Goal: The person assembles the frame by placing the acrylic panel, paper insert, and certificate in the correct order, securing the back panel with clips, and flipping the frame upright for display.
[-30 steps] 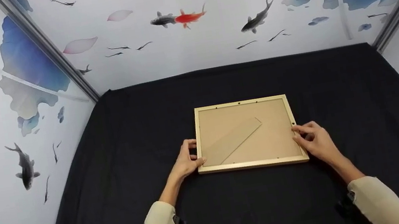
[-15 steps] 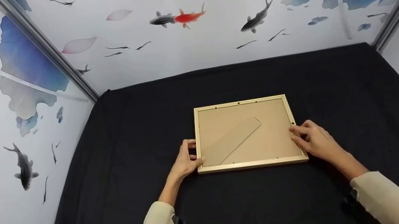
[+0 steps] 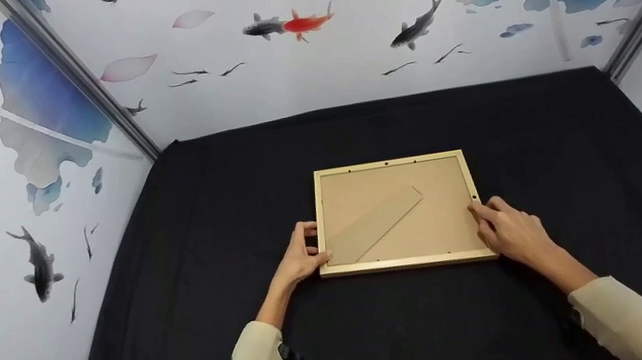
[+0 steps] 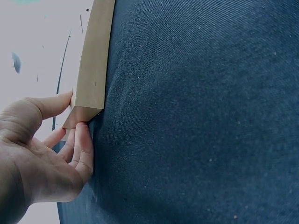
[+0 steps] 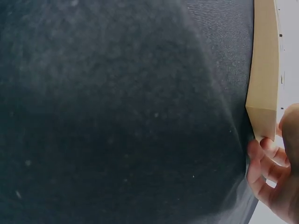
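Observation:
A picture frame [image 3: 386, 163] with a gold-coloured rim lies back side up on the black cloth. Its brown backing board [image 3: 393, 226] carries a slanted flat stand leg [image 3: 376, 223]. My left hand [image 3: 298, 261] grips the left rim near the front corner, thumb on top and fingers against the outer side, as the left wrist view also shows. At the right rim, my right hand [image 3: 513, 233] holds the frame by its edge; its index fingertip reaches the inner edge of the rim. In the right wrist view, curled fingers [image 5: 268, 161] touch the rim's side by the corner, with the thumb partly hidden.
Black cloth [image 3: 220, 196] covers the table around the frame. White panels [image 3: 343, 73] printed with fish and leaves stand at the back and on both sides, joined by grey metal posts [image 3: 86, 82]. Each wrist wears a small dark device.
My right hand has turned and shifted, its thumb now less visible and its index finger bent over the rim. The left hand and the picture frame stay nearly in place.

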A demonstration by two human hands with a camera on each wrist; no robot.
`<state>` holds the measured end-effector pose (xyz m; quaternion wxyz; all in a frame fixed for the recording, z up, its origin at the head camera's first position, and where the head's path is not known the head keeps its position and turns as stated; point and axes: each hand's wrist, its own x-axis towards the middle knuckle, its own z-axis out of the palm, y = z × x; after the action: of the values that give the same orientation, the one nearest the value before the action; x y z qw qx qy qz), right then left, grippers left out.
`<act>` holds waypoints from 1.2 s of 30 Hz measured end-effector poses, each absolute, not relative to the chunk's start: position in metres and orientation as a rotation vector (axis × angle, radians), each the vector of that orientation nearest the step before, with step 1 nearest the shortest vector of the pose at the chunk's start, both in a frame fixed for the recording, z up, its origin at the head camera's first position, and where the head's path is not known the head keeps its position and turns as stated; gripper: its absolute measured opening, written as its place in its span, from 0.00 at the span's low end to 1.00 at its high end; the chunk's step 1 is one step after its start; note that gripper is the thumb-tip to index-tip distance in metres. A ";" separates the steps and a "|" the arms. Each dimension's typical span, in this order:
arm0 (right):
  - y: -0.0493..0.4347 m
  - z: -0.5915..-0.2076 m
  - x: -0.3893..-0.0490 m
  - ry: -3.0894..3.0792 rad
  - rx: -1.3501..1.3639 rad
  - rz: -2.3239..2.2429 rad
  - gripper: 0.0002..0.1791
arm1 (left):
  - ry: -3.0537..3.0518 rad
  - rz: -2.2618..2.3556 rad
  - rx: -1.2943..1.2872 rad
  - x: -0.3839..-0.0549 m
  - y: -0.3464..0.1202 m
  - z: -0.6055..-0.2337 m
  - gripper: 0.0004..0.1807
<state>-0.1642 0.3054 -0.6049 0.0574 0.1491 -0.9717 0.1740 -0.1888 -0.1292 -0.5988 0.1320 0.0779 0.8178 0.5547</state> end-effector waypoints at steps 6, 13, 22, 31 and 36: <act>0.316 -0.599 -0.168 -2.984 0.491 0.743 0.21 | 2.363 1.609 0.201 -0.190 -0.128 -0.598 0.33; 0.322 -0.595 -0.171 -2.918 0.605 0.950 0.31 | 2.366 1.608 0.184 -0.190 -0.127 -0.600 0.34; 0.295 -0.600 -0.175 -2.842 0.817 1.004 0.33 | 2.363 1.611 0.189 -0.189 -0.127 -0.603 0.34; 0.286 -0.601 -0.180 -2.914 0.891 0.865 0.37 | 2.368 1.610 0.191 -0.189 -0.128 -0.601 0.34; 0.284 -0.604 -0.183 -2.898 0.936 0.798 0.38 | 2.372 1.604 0.202 -0.189 -0.129 -0.601 0.34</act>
<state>-0.1831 0.2843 -0.6038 -0.0031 0.2972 -0.9205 0.2535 -0.1892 -0.1290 -0.6010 0.1353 0.0696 0.8187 0.5536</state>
